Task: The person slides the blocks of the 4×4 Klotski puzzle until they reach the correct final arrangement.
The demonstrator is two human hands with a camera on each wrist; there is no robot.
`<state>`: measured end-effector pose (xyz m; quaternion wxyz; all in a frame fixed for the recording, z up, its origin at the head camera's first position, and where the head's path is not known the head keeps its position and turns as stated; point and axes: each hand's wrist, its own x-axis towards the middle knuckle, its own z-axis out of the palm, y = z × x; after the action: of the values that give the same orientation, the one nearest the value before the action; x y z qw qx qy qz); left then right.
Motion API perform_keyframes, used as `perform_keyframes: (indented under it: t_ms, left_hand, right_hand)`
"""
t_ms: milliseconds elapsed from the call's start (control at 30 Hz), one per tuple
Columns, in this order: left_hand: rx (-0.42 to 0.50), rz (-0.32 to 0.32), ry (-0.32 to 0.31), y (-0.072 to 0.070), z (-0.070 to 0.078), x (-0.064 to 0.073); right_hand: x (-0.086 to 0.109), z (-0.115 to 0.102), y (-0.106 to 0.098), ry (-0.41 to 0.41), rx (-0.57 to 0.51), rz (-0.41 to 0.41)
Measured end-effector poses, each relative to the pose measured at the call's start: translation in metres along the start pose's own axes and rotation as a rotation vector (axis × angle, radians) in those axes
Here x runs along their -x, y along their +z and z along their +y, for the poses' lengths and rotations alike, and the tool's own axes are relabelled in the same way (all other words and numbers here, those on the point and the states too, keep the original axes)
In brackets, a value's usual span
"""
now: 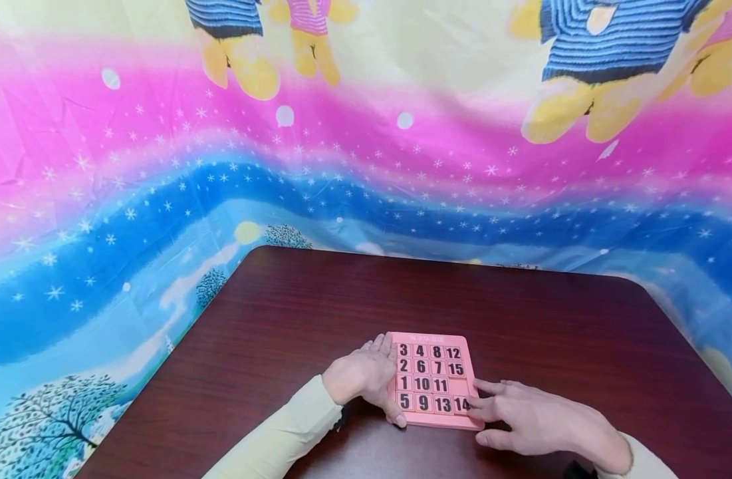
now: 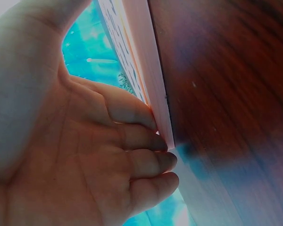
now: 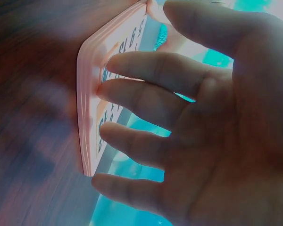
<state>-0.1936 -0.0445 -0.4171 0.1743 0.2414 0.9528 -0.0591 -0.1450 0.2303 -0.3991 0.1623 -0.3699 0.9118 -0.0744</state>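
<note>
A pink sliding number puzzle [image 1: 435, 420] lies on the table, its numbered tiles set in rows. An empty slot shows at the right end of its third row, above the 14 tile [image 1: 459, 404]. My left hand [image 1: 366, 374] rests along the puzzle's left side, fingers extended against the edge and thumb by the lower left corner. In the left wrist view the fingertips touch the puzzle's side wall [image 2: 155, 80]. My right hand [image 1: 533, 416] is at the right edge, fingers spread, with one fingertip on the 14 tile. Its other fingers reach along the frame [image 3: 87, 113] in the right wrist view.
The dark reddish-brown wooden table [image 1: 318, 299] has rounded far corners. Behind it hangs a bright cloth backdrop [image 1: 354, 166] with snowflakes, trees and bear figures, reaching down past the table's far and left edges.
</note>
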Motion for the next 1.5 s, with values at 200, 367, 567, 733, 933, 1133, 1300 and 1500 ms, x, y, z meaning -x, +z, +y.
perform_keyframes:
  t_ms: [200,367,567,733,933,1133,1300,1500]
  left_hand:
    - [0.003,0.004,-0.004,0.000,-0.001,0.000]
    - [-0.011,0.008,-0.007,0.000,0.000,0.000]
    - [-0.008,0.008,-0.008,0.000,0.000,0.001]
    - [0.011,0.013,-0.007,-0.001,-0.001,0.002]
    - [0.020,0.014,-0.011,-0.001,-0.001,0.002]
    - [0.021,0.016,-0.011,-0.001,0.000,0.002]
    - [0.018,0.010,-0.002,-0.001,-0.001,0.001]
    - [0.003,0.010,-0.001,-0.001,-0.001,0.001]
  right_hand:
    - [-0.011,0.004,-0.007,0.010,0.007,0.070]
    - [-0.022,0.007,-0.009,0.041,0.018,0.094]
    - [-0.033,0.012,-0.009,0.079,0.009,0.082]
    - [-0.038,0.015,-0.004,0.088,0.016,0.068]
    - [-0.038,0.016,0.000,0.098,0.000,0.041]
    - [-0.038,0.016,0.000,0.129,-0.031,0.022]
    - [-0.037,0.015,-0.001,0.145,-0.050,0.009]
    - [-0.034,0.011,-0.003,0.121,-0.037,0.008]
